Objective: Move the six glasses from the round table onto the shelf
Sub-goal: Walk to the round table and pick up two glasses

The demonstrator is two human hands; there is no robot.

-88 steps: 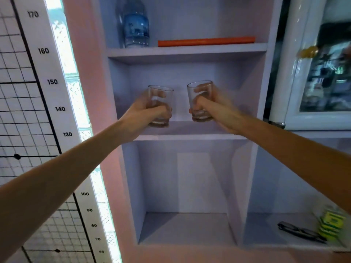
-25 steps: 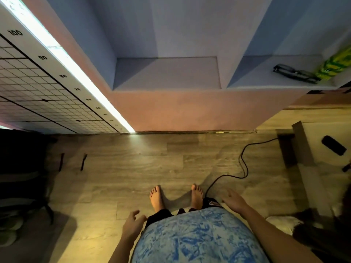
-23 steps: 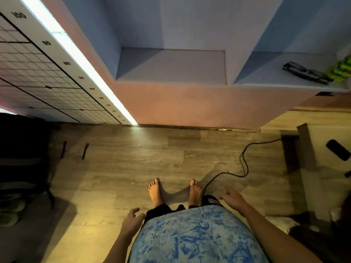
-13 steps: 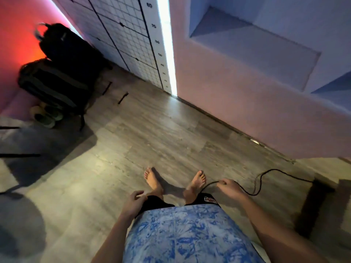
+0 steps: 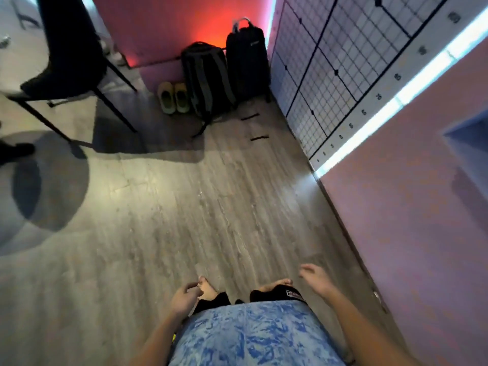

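A grey wood-grain floor (image 5: 184,207) fills most of the view, with a round shadow (image 5: 50,180) lying on it at the left. Along the right runs the pink front of the shelf unit (image 5: 409,233), one blue recess (image 5: 468,133) showing at the edge. Beyond it stand a lit strip (image 5: 412,83) and a numbered grid chart (image 5: 330,62). A black chair (image 5: 68,48) stands at upper left. Two dark backpacks (image 5: 206,75) lean against a red-lit wall (image 5: 184,22), with a pair of pale slippers (image 5: 173,97) just beside them. At the bottom is the person's blue patterned shirt (image 5: 250,336), both bare forearms hanging at its sides. The left hand (image 5: 183,299) hangs by the hip, fingers loosely curled around nothing. The right hand (image 5: 317,280), blurred, is held out from the body, palm down, fingers loosely spread and empty. Bare feet (image 5: 207,286) stand between the hands. Where the glasses stand cannot be told from this view.
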